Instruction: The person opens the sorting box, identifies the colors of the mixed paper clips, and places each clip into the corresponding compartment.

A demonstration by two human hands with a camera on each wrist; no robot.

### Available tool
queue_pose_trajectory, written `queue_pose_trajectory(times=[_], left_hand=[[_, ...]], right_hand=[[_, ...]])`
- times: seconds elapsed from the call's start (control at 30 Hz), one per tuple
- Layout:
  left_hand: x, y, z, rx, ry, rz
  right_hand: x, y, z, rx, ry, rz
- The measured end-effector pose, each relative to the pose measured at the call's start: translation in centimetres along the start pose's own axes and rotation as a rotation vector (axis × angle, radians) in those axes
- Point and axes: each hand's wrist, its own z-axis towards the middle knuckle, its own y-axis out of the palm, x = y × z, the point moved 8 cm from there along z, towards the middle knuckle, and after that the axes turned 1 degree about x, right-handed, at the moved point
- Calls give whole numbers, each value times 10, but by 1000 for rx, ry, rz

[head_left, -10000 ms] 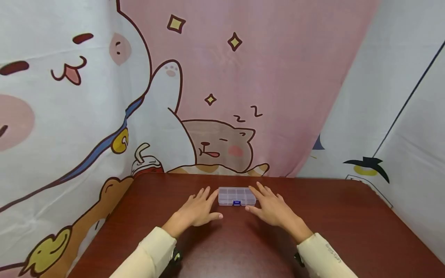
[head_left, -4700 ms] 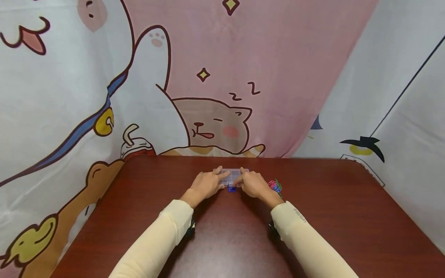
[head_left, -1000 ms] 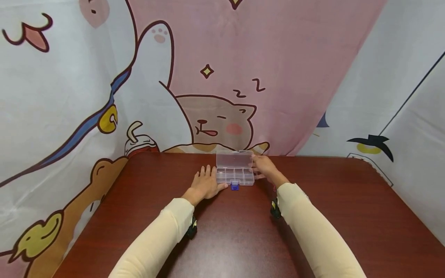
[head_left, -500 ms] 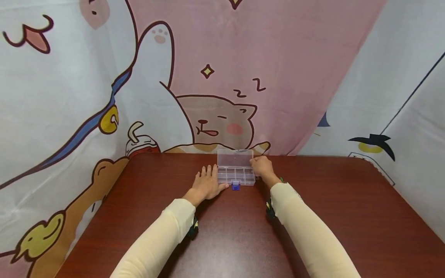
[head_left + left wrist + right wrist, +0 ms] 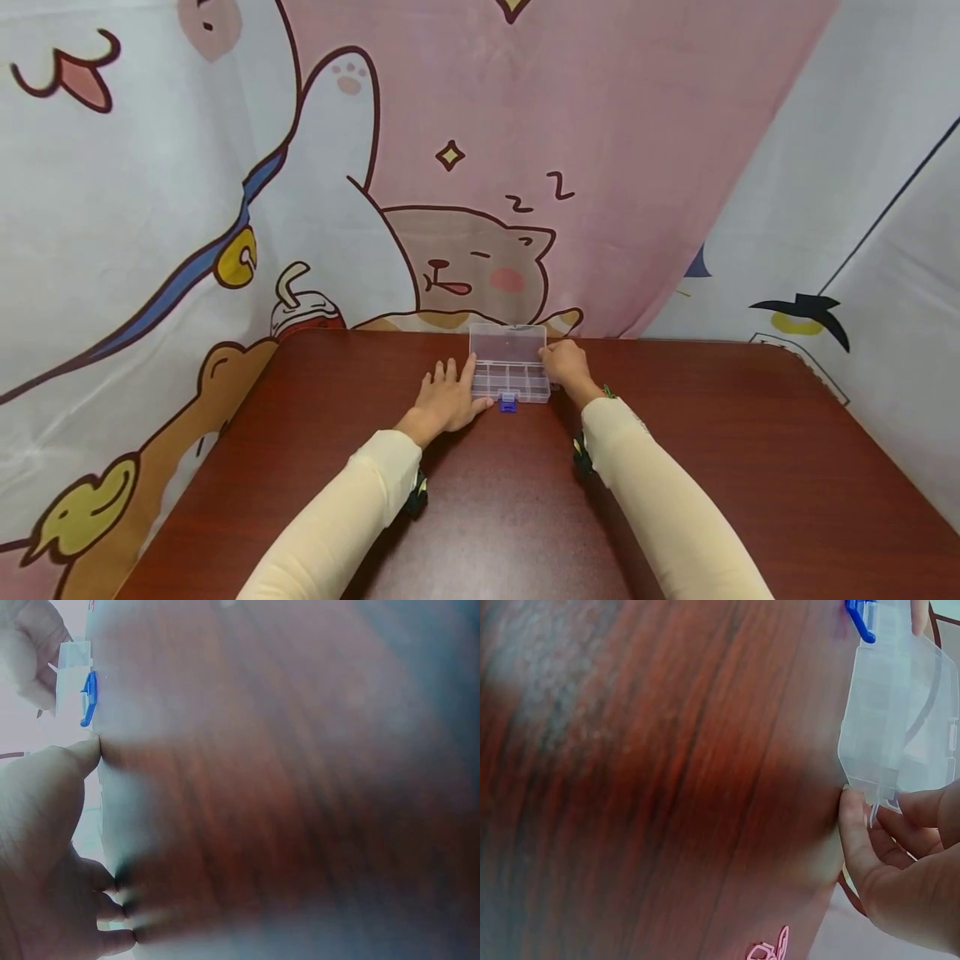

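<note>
A clear plastic compartment box (image 5: 491, 389) stands on the table with its clear lid (image 5: 507, 343) raised at the back. Its blue latch (image 5: 507, 404) hangs down at the front. My left hand (image 5: 444, 400) lies spread at the box's left end, index finger and thumb touching it and the other fingertips on the table. At the right end, my right hand (image 5: 565, 365) has its fingers curled and grips the box by the lid's lower corner. In the right wrist view, fingertips (image 5: 853, 804) meet the box's end (image 5: 877, 780) near the hinge.
Coloured paper clips lie right of the box; a green one (image 5: 608, 391) peeks out behind the right wrist, and a pink one (image 5: 769, 949) shows in the right wrist view. A cartoon-printed curtain (image 5: 637, 167) hangs behind the brown table (image 5: 495, 517).
The lid, closed in the two oldest frames, now stands raised. Over the last second my right hand's fingers have curled in at the lid's corner, and my left index finger has shifted onto the box.
</note>
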Motion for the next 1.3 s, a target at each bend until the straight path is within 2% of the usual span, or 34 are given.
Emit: queue_pose_trajectory(times=[0.3,0.63,0.87,1.1,1.3], left_hand=[[2,1,1,-4,2,4],[0,0,3,-2,-11,4],[-2,0,4,5,-16,-1],[-1,-1,3,9,-13,2],[-1,2,2,2,-7,-4]], right_hand=[[5,-5,-5,17,108,47],[7,-7,-2,0,115,107],[-1,-12,-5,-46,64,82],[-14,-35,-13,-21,-45,-39],[-26,-52,-17,-4,-127,-48]])
